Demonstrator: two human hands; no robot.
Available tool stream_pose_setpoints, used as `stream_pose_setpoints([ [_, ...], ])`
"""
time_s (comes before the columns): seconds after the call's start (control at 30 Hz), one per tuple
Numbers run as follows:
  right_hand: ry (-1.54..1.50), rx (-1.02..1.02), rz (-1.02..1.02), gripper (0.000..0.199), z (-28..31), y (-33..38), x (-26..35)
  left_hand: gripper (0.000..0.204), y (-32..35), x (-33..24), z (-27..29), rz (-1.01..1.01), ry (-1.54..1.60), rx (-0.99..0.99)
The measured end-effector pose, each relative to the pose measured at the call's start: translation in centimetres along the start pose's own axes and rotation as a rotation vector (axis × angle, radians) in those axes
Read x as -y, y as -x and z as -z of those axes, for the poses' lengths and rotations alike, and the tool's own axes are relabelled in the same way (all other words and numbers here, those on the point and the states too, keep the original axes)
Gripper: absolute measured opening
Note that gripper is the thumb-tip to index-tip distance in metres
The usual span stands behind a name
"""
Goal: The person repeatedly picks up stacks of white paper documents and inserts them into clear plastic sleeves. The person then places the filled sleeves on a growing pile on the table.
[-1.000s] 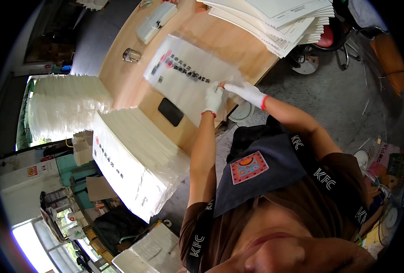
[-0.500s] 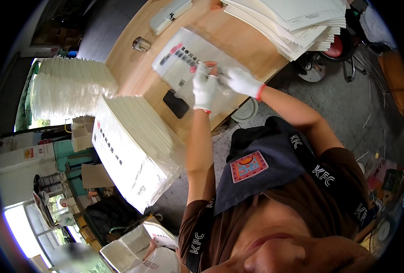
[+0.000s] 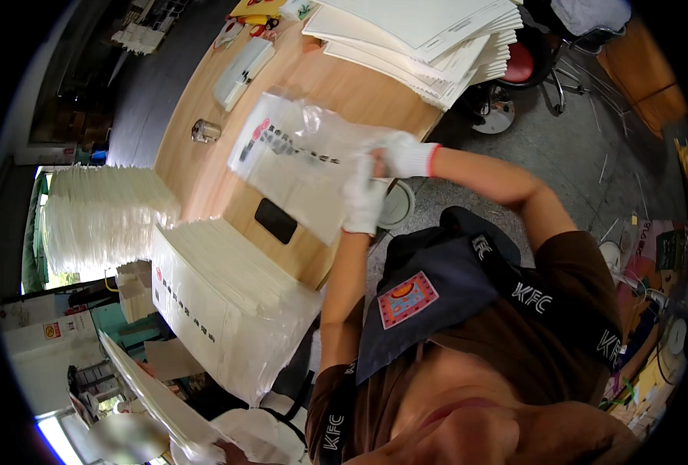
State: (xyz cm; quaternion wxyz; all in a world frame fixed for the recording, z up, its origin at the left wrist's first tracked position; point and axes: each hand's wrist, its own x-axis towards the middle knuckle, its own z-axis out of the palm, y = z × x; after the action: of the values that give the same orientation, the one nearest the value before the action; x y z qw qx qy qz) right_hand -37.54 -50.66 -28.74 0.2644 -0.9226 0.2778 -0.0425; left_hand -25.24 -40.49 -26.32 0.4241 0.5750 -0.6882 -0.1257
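Gloved hands [image 3: 363, 200], their grip too blurred to tell, sat close together at the right end of a plastic bag [image 3: 291, 178] on the desk [image 3: 193, 178], seemingly light, limp, slippery, best held by its edge.

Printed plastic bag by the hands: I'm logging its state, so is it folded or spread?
Mostly spread: the bag lies out on the table, its printed side showing.

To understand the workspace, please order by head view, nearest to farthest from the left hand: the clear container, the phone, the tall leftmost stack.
1. Phone, on the table, left of the left hand.
2. Clear container, farther left and forward.
3. Tall leftmost stack, left of both.
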Motion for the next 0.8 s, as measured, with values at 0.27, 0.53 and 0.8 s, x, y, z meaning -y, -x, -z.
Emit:
stream_pose_setpoints([
  [0.27, 0.721, -0.654, 0.004, 0.031, 16.8, 7.5, -3.8, 0.033, -5.2, 0.2, 0.8, 0.360, 0.303, 0.191],
  [0.53, 0.843, -0.712, 0.408, 0.025, 19.5, 8.0, -3.1, 0.036, -11.3, -2.7, -0.5, 0.403, 0.999, 0.313],
  [0.8, 0.213, -0.338, -0.361, 0.053, 19.3, 13.6, 4.6, 0.032, -9.2, -4.5, 7.1, 0.698, 0.936, 0.146],
])
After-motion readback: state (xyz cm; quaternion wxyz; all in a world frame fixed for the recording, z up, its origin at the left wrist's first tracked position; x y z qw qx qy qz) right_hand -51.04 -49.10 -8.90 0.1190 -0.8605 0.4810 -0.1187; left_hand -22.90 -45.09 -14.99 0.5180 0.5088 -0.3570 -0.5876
